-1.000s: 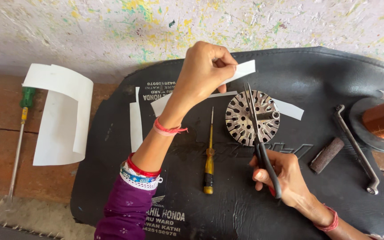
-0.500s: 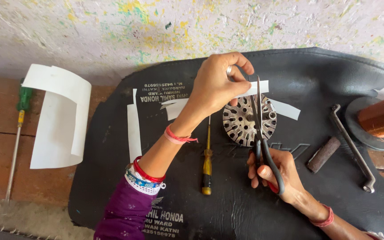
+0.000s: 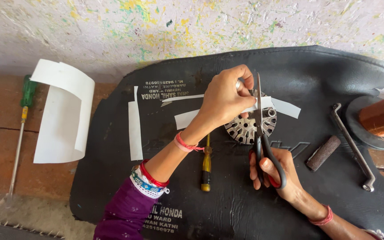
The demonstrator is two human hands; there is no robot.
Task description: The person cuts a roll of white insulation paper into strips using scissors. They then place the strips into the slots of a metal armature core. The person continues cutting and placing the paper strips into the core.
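Head view: two hands at work on a black mat (image 3: 165, 186). Left hand (image 3: 224, 98) pinches one white paper strip (image 3: 192, 117) above a round metal disc (image 3: 245, 129); right hand (image 3: 274, 171) grips one pair of scissors (image 3: 259, 129), fingers through the loops. Two screwdrivers — yellow (image 3: 206, 166), green (image 3: 21, 129). One copper wire spool (image 3: 381, 118), one curled white sheet (image 3: 63, 118). White lettering marks the mat's top and bottom edges.

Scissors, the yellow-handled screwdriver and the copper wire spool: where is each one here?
scissors (image 3: 260, 133), head view, on the pivot where blades meet handles.
yellow-handled screwdriver (image 3: 206, 166), head view, on the yellow handle.
copper wire spool (image 3: 378, 118), head view, on the wound copper wire.
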